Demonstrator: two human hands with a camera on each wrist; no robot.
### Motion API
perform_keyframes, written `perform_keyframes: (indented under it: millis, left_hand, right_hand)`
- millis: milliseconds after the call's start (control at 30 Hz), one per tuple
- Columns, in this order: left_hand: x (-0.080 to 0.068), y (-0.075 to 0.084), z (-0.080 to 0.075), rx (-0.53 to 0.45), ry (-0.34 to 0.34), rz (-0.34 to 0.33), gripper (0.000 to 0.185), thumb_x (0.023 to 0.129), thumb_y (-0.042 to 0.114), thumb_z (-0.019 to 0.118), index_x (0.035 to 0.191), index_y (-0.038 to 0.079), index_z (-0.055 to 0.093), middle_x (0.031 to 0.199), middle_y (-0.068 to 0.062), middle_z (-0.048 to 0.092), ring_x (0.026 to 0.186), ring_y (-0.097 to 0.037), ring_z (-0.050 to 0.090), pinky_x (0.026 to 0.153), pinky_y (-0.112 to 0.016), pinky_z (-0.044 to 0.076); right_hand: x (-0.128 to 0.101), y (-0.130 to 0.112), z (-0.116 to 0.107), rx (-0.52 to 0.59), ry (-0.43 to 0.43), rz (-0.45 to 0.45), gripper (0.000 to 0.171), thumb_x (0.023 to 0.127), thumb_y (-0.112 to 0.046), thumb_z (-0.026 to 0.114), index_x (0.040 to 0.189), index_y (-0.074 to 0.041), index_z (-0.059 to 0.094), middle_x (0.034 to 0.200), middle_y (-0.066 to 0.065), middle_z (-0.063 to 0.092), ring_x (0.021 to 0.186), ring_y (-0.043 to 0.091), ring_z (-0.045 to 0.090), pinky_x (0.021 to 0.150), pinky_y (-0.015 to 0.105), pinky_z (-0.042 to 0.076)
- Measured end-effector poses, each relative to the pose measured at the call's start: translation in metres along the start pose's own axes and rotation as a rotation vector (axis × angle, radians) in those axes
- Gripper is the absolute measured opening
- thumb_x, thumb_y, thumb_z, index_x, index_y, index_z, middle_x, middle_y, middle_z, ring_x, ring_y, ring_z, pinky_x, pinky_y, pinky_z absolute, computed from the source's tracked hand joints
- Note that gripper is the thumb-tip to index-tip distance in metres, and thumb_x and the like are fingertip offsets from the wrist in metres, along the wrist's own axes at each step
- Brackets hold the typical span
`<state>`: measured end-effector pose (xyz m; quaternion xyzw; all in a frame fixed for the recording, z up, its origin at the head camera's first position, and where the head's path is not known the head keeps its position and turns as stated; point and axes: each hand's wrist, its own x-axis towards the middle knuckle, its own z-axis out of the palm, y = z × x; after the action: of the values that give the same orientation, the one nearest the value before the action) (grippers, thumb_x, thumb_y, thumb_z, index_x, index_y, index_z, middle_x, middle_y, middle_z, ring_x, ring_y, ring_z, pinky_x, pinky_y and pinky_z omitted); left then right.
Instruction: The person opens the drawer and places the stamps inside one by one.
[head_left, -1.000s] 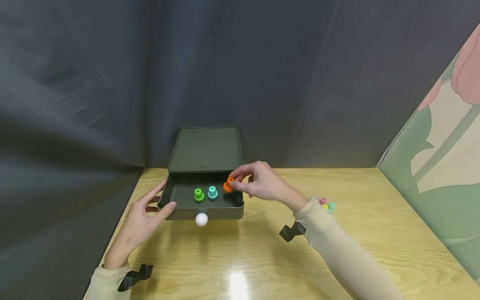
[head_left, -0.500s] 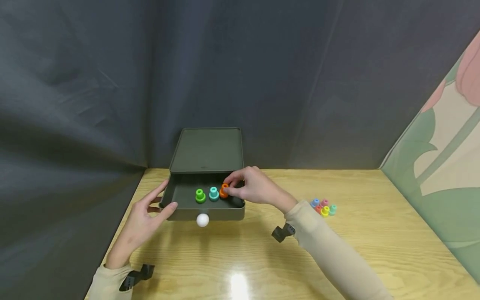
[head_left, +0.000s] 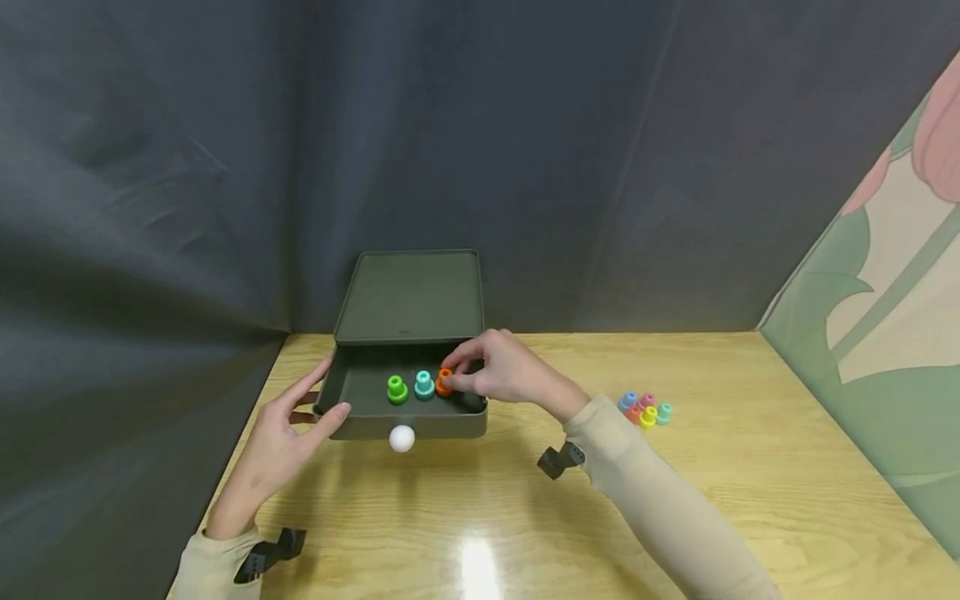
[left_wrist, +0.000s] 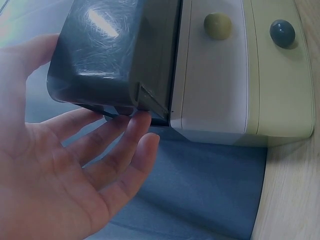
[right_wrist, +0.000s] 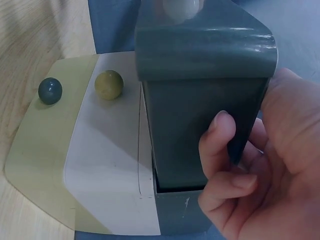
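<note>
A: Right hand (head_left: 502, 375)?
B: Pinching the orange peg (head_left: 444, 382) in the pulled-out grey drawer (head_left: 360, 392), at 3 o'clock of the teal peg (head_left: 424, 384) and green peg (head_left: 397, 389).
A: Left hand (head_left: 281, 437)?
B: Fingers straight, steadying the drawer's 9 o'clock wall.
A: Handling?
B: Looks like light, rigid, smooth plastic; pinch the narrow top. Spare pegs (head_left: 645, 410) lie on the wooden table (head_left: 750, 467), at 3 o'clock.

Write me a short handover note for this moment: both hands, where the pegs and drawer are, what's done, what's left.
Right hand: pinching the orange peg in the open drawer.
Left hand: open, thumb resting on the drawer's left front corner.
Done: green peg and teal peg stand in the drawer.
Left: probably release the orange one; a cluster of pegs waits on the table.
</note>
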<state>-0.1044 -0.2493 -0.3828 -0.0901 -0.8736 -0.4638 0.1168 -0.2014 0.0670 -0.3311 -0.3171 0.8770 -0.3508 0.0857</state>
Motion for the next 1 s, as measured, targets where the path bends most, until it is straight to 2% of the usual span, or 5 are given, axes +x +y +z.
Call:
perform_keyframes:
  millis: [100,333,733,1000]
  left_hand:
    - [0.0002,0.0000,-0.0001,0.000,0.001,-0.002,0.069,0.102,0.022,0.073,0.164,0.020,0.044,0.161,-0.022,0.051,0.110,0.012,0.055,0.087,-0.013,0.053]
    - [0.0008,0.0007,-0.0002,0.006,0.002,-0.007,0.069,0.102,0.023,0.073,0.164,0.021,0.044,0.161,-0.021,0.052,0.110,0.012,0.055,0.088,-0.013,0.052]
    - [-0.0003,-0.0008,0.0000,0.008,0.005,-0.006,0.069,0.102,0.022,0.073,0.164,0.020,0.044,0.160,-0.021,0.053,0.110,0.013,0.055,0.088,-0.013,0.052]
    - [-0.0018,-0.0003,0.0037,0.020,0.028,0.046,0.067,0.103,0.020,0.072,0.164,0.017,0.044,0.160,-0.021,0.052,0.111,0.011,0.054,0.087,-0.012,0.053]
  right_hand:
    - [0.0008,0.0002,-0.0001,0.002,-0.005,0.000,0.016,0.096,-0.027,0.081,0.108,-0.017,0.084,0.081,-0.010,0.075,0.051,0.005,0.037,0.053,0.022,0.027]
    - [0.0016,-0.0003,0.0019,-0.028,0.019,0.026,0.017,0.094,-0.028,0.082,0.107,-0.016,0.084,0.080,-0.012,0.075,0.052,0.005,0.045,0.054,0.022,0.032]
    - [0.0015,-0.0026,0.0026,-0.048,0.022,0.038,0.019,0.093,-0.032,0.083,0.105,-0.017,0.083,0.077,-0.013,0.072,0.053,0.005,0.045,0.056,0.023,0.034]
    - [-0.0010,-0.0026,0.0008,-0.023,0.034,0.052,0.025,0.091,-0.035,0.085,0.109,-0.017,0.082,0.080,-0.012,0.073,0.059,0.006,0.050,0.060,0.024,0.037]
